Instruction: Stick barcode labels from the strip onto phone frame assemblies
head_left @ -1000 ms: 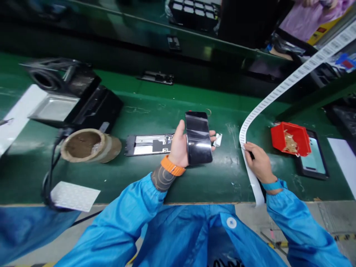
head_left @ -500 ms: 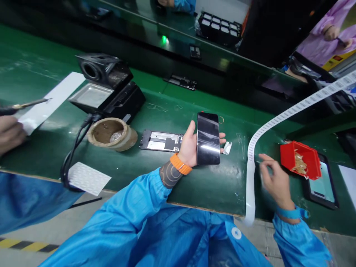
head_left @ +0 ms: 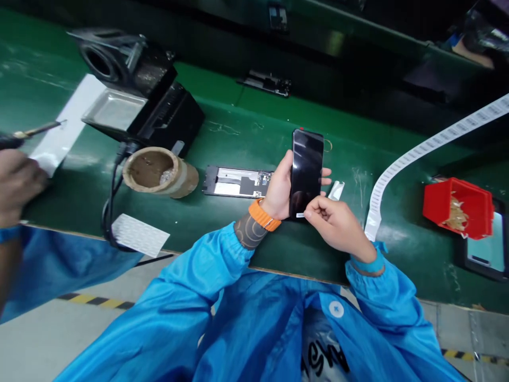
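Observation:
My left hand (head_left: 279,185) is wrapped around a black phone screen (head_left: 307,164), its glossy face turned up towards me. At the lower end of the phone screen, my right hand (head_left: 334,220) pinches a small white label (head_left: 300,215), which lies at the glass edge. Whether the label is stuck down I cannot tell. Just left of my left hand lies an opened phone (head_left: 238,182) with its inner parts exposed. Behind my right hand rests a crumpled white scrap (head_left: 336,190). A long strip of printed labels (head_left: 392,178) curves down beside my right wrist.
A brown round pot (head_left: 185,178) and a black soldering station (head_left: 167,119) stand to the left. At the far left, another person's hand (head_left: 19,183) holds a soldering iron. To the right, a red bin (head_left: 433,204) overlaps a phone-like device (head_left: 485,254). A white label sheet (head_left: 139,235) lies near the front edge.
My right hand has moved left from beside the label strip to the lower end of the phone screen, now with a small white label in its fingers. My left hand still holds the phone screen.

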`<state>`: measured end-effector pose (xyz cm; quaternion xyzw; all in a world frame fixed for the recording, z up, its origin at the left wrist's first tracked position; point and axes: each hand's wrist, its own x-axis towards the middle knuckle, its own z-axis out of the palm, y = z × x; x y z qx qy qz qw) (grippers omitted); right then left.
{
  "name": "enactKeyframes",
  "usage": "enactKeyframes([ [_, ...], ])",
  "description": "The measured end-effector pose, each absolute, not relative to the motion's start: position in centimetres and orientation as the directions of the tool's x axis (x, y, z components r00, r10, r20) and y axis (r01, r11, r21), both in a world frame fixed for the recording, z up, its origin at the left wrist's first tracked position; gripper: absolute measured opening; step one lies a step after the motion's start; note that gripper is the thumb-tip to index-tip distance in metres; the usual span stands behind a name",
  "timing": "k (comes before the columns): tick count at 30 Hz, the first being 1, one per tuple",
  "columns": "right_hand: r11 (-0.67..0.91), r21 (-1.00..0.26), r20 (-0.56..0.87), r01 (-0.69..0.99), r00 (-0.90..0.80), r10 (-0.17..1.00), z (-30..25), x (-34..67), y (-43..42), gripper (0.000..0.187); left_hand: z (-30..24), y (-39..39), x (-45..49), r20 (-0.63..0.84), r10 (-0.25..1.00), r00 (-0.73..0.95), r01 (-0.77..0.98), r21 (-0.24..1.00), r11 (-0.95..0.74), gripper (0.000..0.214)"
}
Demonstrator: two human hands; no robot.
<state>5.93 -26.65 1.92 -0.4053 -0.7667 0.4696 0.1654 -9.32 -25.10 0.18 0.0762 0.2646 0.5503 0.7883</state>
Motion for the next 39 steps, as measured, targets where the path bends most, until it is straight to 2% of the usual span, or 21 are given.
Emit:
enactKeyframes([
  [7,0.198,-0.836,-0.150,0.512,-0.559,0.815,1.5,5.8,-26.8,0.024,0.5,-25.4,-8.6,-0.361,0.915,0.182,-0.811,0.471,0.347,0.067],
  [13,0.258,-0.760,-0.122,0.597,-0.520,0.845,1.3,5.3,-27.1,0.023,0.5,-25.6,-8.3,-0.382,0.917,0.118,-0.798,0.513,0.316,0.066],
  [16,0.259,-0.699,-0.118,0.667,-0.464,0.878,0.7,5.7,-26.7,0.029,0.6,-25.7,-8.5,-0.376,0.923,0.086,-0.824,0.493,0.278,0.063],
  [18,0.244,-0.678,-0.051,0.694,-0.375,0.926,0.2,6.2,-26.3,0.032,0.5,-25.6,-8.6,-0.371,0.928,0.033,-0.843,0.488,0.225,0.056],
  [21,0.220,-0.828,0.068,0.517,-0.296,0.953,-0.4,6.5,-26.1,0.025,-0.1,-25.4,-8.4,-0.380,0.912,-0.152,-0.810,0.577,0.105,0.041],
  [23,0.207,-0.910,0.074,0.359,-0.353,0.933,-0.5,6.3,-26.2,0.036,-0.5,-25.3,-8.3,-0.384,0.884,-0.267,-0.732,0.677,0.073,0.042],
  [24,0.198,-0.923,0.062,0.331,-0.378,0.924,-0.6,6.2,-26.3,0.042,-0.7,-25.2,-8.3,-0.383,0.878,-0.288,-0.695,0.714,0.084,0.044],
  [27,0.117,-0.937,0.000,0.330,-0.334,0.943,-0.7,5.9,-26.3,0.040,-0.6,-25.1,-8.4,-0.380,0.902,-0.205,-0.673,0.724,0.152,0.040],
  [30,-0.051,-0.985,-0.103,0.166,-0.320,0.942,-0.8,6.3,-25.8,0.033,0.0,-25.2,-8.4,-0.374,0.926,-0.059,-0.733,0.645,0.214,0.040],
  [33,-0.172,-0.983,-0.184,0.067,-0.320,0.930,-0.9,6.8,-25.3,0.033,0.3,-25.5,-7.9,-0.337,0.942,-0.013,-0.779,0.594,0.202,0.030],
  [35,-0.202,-0.977,-0.212,0.064,-0.287,0.934,-1.1,7.0,-25.1,0.032,0.3,-25.8,-7.6,-0.302,0.952,0.047,-0.795,0.566,0.219,0.027],
  [39,-0.209,-0.968,-0.238,0.137,-0.247,0.939,-1.6,7.5,-24.7,0.033,-0.1,-26.3,-7.2,-0.245,0.953,0.180,-0.793,0.537,0.288,0.034],
])
